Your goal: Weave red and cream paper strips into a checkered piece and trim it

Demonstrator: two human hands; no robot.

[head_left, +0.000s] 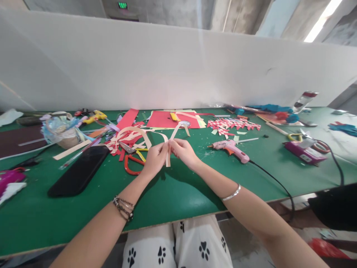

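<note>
My left hand (156, 158) and my right hand (184, 152) meet above the table in front of me, each pinching pale cream paper strips (167, 160). One strip end hangs below the fingertips. Another strip (175, 131) rises from my right fingers and bends over, while a further one curves off to the left behind my left hand. Beside my left hand lie scissors (133, 164) with red and yellow handles, partly covered by that hand. How the strips join at the fingertips is hidden.
A pink glue gun (232, 148) with a black cord lies to the right. Left are a black phone (80, 169) and red paper strips (131, 138). Red card sheets (158, 120) and checked woven pieces (232, 123) lie farther back. A white partition (178, 67) stands behind the green table (192, 208).
</note>
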